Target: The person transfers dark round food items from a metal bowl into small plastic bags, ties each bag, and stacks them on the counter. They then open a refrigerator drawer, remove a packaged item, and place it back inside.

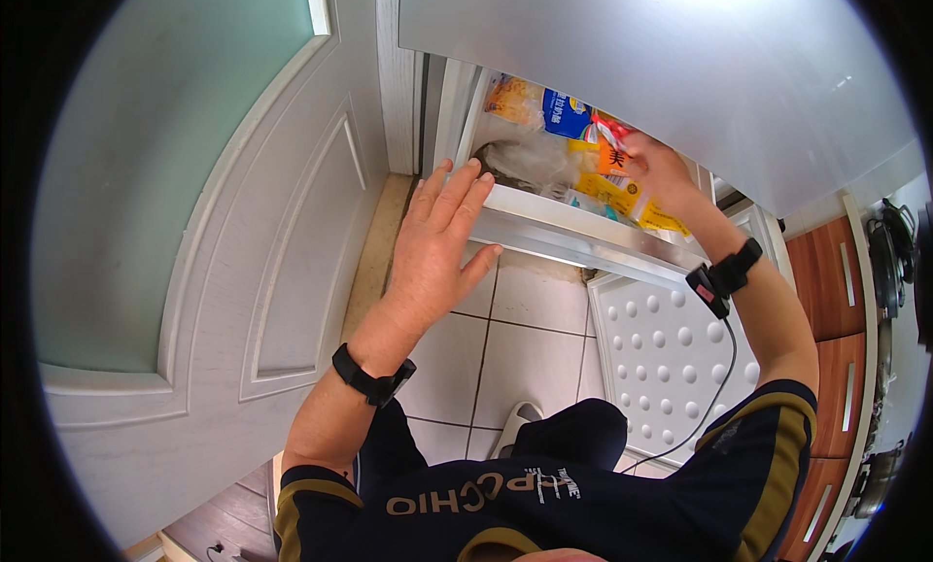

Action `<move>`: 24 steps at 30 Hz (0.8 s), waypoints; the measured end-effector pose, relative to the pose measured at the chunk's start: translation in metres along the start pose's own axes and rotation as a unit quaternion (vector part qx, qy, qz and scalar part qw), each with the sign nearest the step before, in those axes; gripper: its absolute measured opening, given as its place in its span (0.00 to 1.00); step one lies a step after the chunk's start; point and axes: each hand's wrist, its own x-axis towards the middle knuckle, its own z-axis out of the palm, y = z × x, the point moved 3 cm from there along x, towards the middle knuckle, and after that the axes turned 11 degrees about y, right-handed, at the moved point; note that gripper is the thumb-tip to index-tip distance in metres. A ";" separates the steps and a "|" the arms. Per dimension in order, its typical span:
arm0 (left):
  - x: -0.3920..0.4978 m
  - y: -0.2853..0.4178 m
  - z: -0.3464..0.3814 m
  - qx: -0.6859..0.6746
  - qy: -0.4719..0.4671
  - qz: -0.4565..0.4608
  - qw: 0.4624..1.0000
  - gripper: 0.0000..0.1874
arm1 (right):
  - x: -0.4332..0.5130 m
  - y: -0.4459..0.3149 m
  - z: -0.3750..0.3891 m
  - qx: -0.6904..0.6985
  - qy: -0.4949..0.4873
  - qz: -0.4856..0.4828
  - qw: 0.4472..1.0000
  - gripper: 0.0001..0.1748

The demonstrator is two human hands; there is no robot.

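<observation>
A freezer drawer [543, 205] is pulled out below me, filled with food packages. My left hand [441, 238] is flat over its front left corner, fingers apart, with nothing in it. Inside the drawer, my right hand [660, 170] has its fingertips on a red-and-white packet [611, 131]; both are a little blurred. An orange label [614, 158] and yellow packages [612, 192] lie just under that hand. Farther back are a blue bag [565, 114] and a clear bag of yellowish food [514, 99]. A clear plastic bag [528, 157] covers something dark on the left.
The silver refrigerator door [641, 59] overhangs the drawer's back. A white door with frosted glass [291, 234] stands on the left. A white studded panel [660, 351] is at the right, before wooden drawers [824, 285]. A cable [729, 372] hangs from my right wrist device.
</observation>
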 end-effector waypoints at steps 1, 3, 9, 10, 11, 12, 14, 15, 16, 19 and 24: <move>0.000 0.000 0.000 0.001 0.000 0.000 1.000 0.39 | 0.003 -0.016 0.005 -0.030 -0.010 -0.086 0.996 0.23; 0.000 0.000 0.000 0.003 0.000 0.000 1.000 0.40 | 0.013 -0.049 0.019 -0.082 -0.034 -0.235 0.968 0.26; 0.001 -0.001 -0.002 0.017 -0.023 -0.001 1.000 0.40 | 0.051 -0.079 0.024 -0.209 -0.160 -0.200 0.944 0.38; 0.001 0.000 -0.002 0.015 -0.024 -0.003 1.000 0.40 | 0.050 -0.082 0.024 -0.226 -0.124 -0.219 0.941 0.38; 0.002 0.000 -0.002 0.013 -0.026 -0.003 1.000 0.40 | 0.048 -0.082 0.024 -0.148 -0.158 -0.214 0.953 0.35; 0.002 0.000 -0.002 0.011 -0.026 -0.003 1.000 0.39 | 0.045 -0.081 0.025 -0.096 -0.205 -0.188 0.956 0.33; 0.002 0.000 -0.001 0.010 -0.025 -0.007 1.000 0.40 | 0.039 -0.081 0.029 -0.047 -0.251 -0.159 0.954 0.30; 0.002 0.000 0.000 0.010 -0.027 -0.009 1.000 0.40 | 0.037 -0.080 0.032 -0.049 -0.251 -0.156 0.954 0.28; 0.002 0.001 0.000 0.013 -0.028 -0.005 1.000 0.40 | 0.035 -0.079 0.034 -0.043 -0.253 -0.160 0.953 0.27; 0.003 0.000 0.001 0.019 -0.029 0.000 0.999 0.41 | 0.042 -0.073 0.038 0.002 -0.247 -0.128 0.960 0.23; 0.002 -0.001 0.001 0.024 -0.035 0.001 0.999 0.40 | 0.049 -0.047 0.044 0.271 -0.145 0.079 0.948 0.19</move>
